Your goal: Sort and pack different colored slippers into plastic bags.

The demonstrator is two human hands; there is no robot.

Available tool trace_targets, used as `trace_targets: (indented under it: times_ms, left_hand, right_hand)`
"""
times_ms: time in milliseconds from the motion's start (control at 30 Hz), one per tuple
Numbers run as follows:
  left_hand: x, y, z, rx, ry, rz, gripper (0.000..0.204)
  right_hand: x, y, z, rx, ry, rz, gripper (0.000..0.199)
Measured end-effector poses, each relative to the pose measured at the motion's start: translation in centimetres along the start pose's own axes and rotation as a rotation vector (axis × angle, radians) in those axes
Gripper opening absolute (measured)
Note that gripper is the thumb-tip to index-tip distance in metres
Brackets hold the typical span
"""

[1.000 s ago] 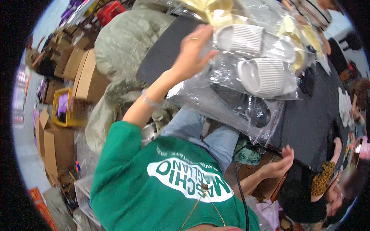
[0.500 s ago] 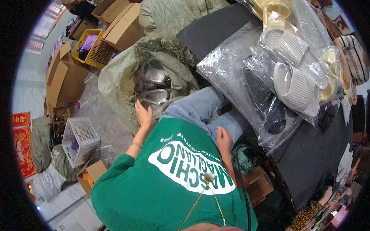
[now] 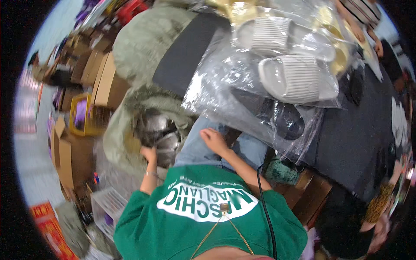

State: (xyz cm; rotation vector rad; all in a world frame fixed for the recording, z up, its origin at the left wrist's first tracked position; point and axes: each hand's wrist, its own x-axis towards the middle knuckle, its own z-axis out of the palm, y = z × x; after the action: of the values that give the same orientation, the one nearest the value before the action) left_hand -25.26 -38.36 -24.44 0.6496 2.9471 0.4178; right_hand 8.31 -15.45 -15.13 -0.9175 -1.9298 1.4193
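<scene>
My left hand (image 3: 148, 153) is at the near rim of a green woven sack (image 3: 113, 141), beside its mouth. Its fingers are blurred, so whether they grip the rim is unclear. Inside the sack lie shiny clear plastic bags (image 3: 167, 142) with pale slippers showing through. Above my jeans (image 3: 193, 141) hovers my right hand (image 3: 212, 138), fingers curled in and nothing visible in them. Ahead of it, a dark table (image 3: 346, 143) bears grey ribbed slippers (image 3: 286, 80) in clear bags and a black slipper (image 3: 289, 121) under plastic.
Cardboard boxes (image 3: 69, 151) and a yellow crate (image 3: 80, 117) stand left of the sack. A white basket (image 3: 106, 208) sits at lower left. Another stuffed sack (image 3: 138, 41) is beyond. A black cable (image 3: 262, 190) hangs over my right arm. Other people's arms (image 3: 353, 28) show at the far right.
My view has turned, shifting the table and sack leftward. My left hand has gone from spread fingers beside the sack to its rim. My right hand has moved forward over my lap.
</scene>
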Motion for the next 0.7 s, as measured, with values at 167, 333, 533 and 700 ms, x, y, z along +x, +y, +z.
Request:
trace_targets:
  times_ms: [167,333,533,700]
  left_hand:
    - [2.8,-7.2,-2.7,0.555,0.016,0.029,0.059]
    - [3.3,-11.4,-4.6,1.272,-0.126,0.404,0.035]
    - [4.8,-12.8,-6.3,0.723,0.155,-0.124,0.074]
    - [8.8,-15.4,-10.4,0.924,-0.543,-0.302,0.065]
  right_hand:
    - [6.6,1.3,7.1,0.144,-0.04,0.09,0.025]
    - [9.0,4.0,12.2,0.052,-0.155,0.264,0.042]
    - [11.6,3.2,11.2,0.113,-0.078,0.321,0.042]
    - [12.5,2.6,13.6,0.161,-0.144,0.348,0.042]
